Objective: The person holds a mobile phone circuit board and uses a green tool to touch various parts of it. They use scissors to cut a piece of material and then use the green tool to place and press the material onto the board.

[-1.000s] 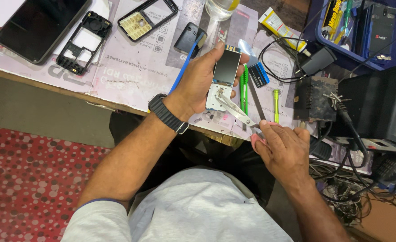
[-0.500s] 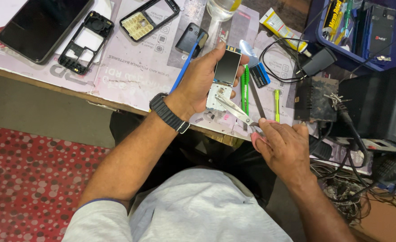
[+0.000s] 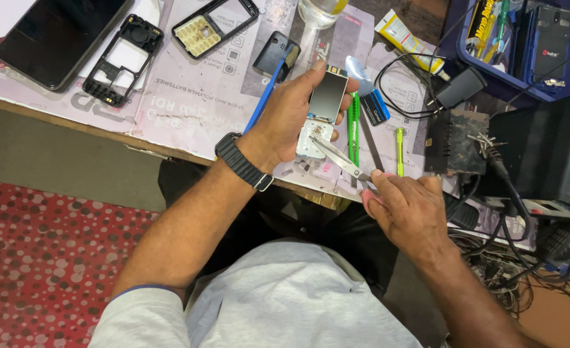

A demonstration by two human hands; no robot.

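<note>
My left hand (image 3: 289, 116) grips a small opened phone body (image 3: 323, 109) with a dark screen and a bare white lower half, held upright over the table edge. A dark watch band (image 3: 243, 161) is on that wrist. My right hand (image 3: 408, 209) holds pink-handled scissors (image 3: 340, 158), whose metal blades point up and left and touch the white lower part of the phone. The scissor handles are mostly hidden inside my fingers.
On the paper-covered table (image 3: 188, 109) lie a large dark phone (image 3: 59, 38), two empty phone frames (image 3: 122, 58) (image 3: 214, 26), a green cutter (image 3: 353, 125), a small screwdriver (image 3: 399, 151), a glue tube (image 3: 407, 40), a charger with cable (image 3: 459, 87) and a blue tray (image 3: 523, 45).
The scissor tips have shifted slightly against the phone's lower half. Both hands stay in nearly the same place.
</note>
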